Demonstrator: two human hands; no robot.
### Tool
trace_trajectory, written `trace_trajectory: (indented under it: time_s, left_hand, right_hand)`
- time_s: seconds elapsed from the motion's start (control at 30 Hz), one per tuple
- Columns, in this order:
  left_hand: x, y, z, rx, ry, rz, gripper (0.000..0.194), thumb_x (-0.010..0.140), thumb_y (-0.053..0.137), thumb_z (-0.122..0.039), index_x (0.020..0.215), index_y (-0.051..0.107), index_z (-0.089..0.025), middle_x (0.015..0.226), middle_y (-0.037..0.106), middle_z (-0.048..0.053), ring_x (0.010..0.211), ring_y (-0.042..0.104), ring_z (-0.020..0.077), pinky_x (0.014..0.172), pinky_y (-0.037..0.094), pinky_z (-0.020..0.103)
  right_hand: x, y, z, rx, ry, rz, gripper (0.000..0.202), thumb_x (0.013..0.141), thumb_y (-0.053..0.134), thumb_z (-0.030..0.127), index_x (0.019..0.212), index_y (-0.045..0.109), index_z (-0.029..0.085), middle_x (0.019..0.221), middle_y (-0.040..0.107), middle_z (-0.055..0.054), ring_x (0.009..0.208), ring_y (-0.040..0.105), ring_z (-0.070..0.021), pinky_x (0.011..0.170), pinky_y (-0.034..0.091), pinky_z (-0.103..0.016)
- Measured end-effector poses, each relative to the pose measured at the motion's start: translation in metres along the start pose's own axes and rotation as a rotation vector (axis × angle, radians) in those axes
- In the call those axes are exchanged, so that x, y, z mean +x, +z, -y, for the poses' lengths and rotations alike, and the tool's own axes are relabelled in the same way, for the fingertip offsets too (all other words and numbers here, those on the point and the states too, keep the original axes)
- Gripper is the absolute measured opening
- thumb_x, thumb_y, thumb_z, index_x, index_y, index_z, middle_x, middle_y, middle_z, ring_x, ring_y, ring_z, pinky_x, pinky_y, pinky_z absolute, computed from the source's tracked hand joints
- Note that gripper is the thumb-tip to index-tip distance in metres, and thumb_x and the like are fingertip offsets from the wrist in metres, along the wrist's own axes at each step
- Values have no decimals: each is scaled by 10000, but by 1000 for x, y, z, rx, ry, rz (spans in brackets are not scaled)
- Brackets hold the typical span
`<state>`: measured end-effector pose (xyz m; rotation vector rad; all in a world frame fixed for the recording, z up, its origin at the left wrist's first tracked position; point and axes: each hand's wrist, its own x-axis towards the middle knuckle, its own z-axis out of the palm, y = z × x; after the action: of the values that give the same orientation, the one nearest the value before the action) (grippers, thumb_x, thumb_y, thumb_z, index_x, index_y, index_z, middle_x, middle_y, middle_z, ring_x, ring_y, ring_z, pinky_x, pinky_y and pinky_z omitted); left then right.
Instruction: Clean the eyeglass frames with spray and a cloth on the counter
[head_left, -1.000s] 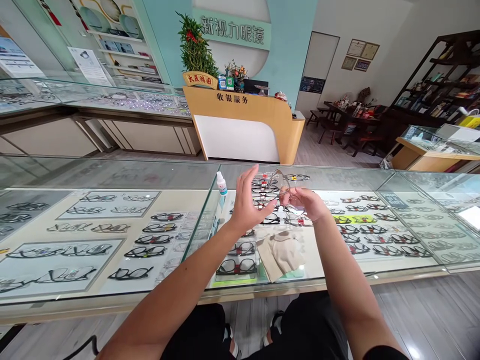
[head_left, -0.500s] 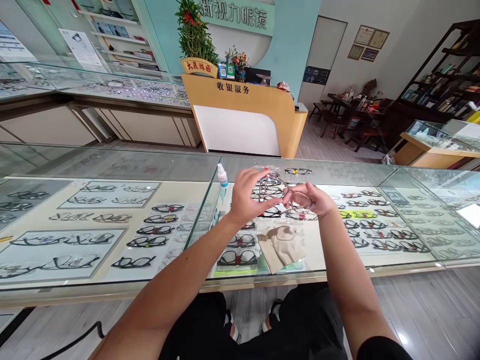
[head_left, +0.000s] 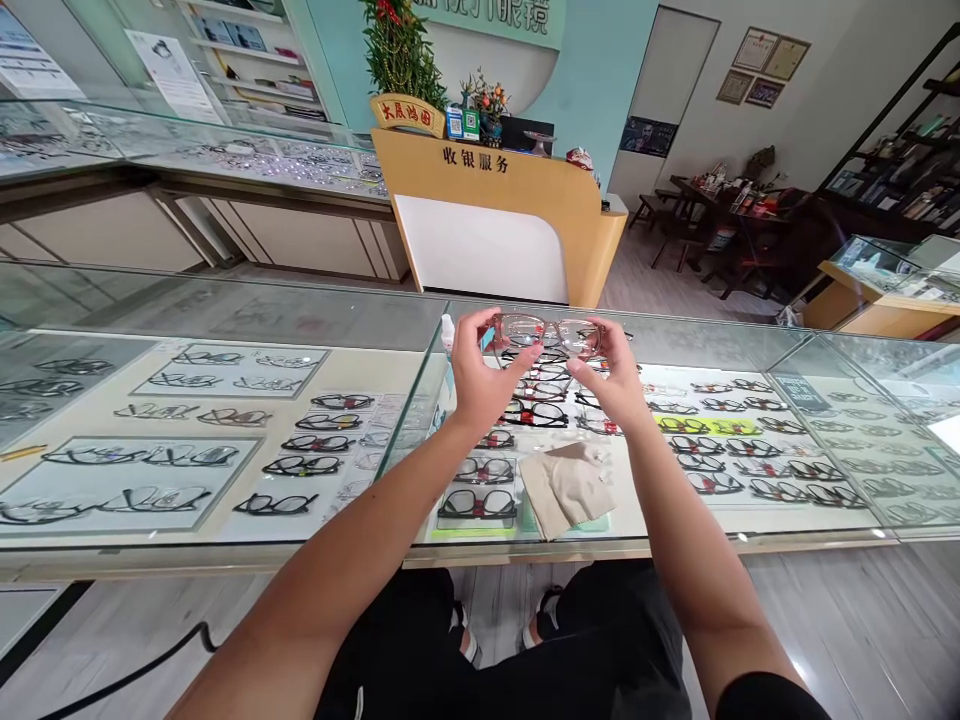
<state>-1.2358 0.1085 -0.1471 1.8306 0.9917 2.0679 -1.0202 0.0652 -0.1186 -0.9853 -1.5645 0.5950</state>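
Observation:
A pair of eyeglasses [head_left: 551, 332] with a thin, pinkish clear frame is held up above the glass counter, its lenses side by side. My left hand [head_left: 484, 370] grips its left end, fingers at the frame's outer edge and thumb below. On the other end, my right hand [head_left: 611, 375] is closed around the frame the same way. Below them a beige cleaning cloth [head_left: 566, 490] lies crumpled on the counter top. Partly hidden behind my left hand stands a small white spray bottle [head_left: 448, 332].
Under the glass counter [head_left: 405, 430] lie rows of spectacle frames [head_left: 478, 503], several on pale trays [head_left: 225, 372]. Past the counter stands a wooden cashier desk [head_left: 495, 180] with a plant [head_left: 405, 60] on it. A dark table with stools [head_left: 720, 205] is at the back right.
The eyeglasses have turned from a slanted pose to level, lenses side by side. My right hand has moved up and left to the frame's right end; my left hand has risen slightly.

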Motion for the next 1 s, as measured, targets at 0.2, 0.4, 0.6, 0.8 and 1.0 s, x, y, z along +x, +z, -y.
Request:
trace_trajectory:
  time_s: [0.2, 0.4, 0.6, 0.8, 1.0]
  left_hand:
    - [0, 0, 0, 50, 13, 10, 797, 829, 889, -766, 1371, 619, -248, 1171, 633, 74, 1009, 693, 220, 873, 609, 381]
    - [0, -1, -1, 27, 17, 24, 757, 842, 924, -681, 1379, 616, -246, 1203, 634, 83, 1018, 681, 216, 930, 603, 401]
    - [55, -8, -18, 53, 38, 34, 688, 859, 916, -663, 1343, 654, -250, 1202, 719, 97, 1104, 724, 256, 996, 599, 438]
    - [127, -12, -65, 53, 150, -13, 757, 829, 921, -708, 1400, 634, -302, 1367, 707, 105, 1262, 715, 307, 1035, 618, 466]
    - [126, -10, -73, 48, 136, -30, 753, 848, 913, -694, 1433, 642, -306, 1364, 710, 111, 1292, 716, 323, 1045, 635, 485]
  right_hand:
    - [-1, 5, 2, -132, -57, -98, 667, 918, 818, 657, 1415, 544, 307, 1100, 596, -31, 951, 582, -226, 937, 567, -425]
    - [-3, 11, -3, -122, -92, -177, 669, 915, 831, 586, 1407, 496, 279, 1158, 623, -55, 1012, 625, -234, 1008, 544, -456]
    - [38, 9, 32, -113, -142, -185, 630, 920, 837, 611, 1366, 518, 299, 1162, 695, -60, 1046, 703, -256, 1005, 571, -485]
    - [87, -13, 103, -209, -326, -189, 673, 947, 823, 646, 1491, 524, 385, 1427, 686, -94, 1337, 675, -321, 1113, 589, -565]
    - [84, -8, 109, -246, -291, -250, 680, 962, 801, 629, 1538, 543, 376, 1512, 681, -116, 1376, 672, -345, 1100, 609, -598]
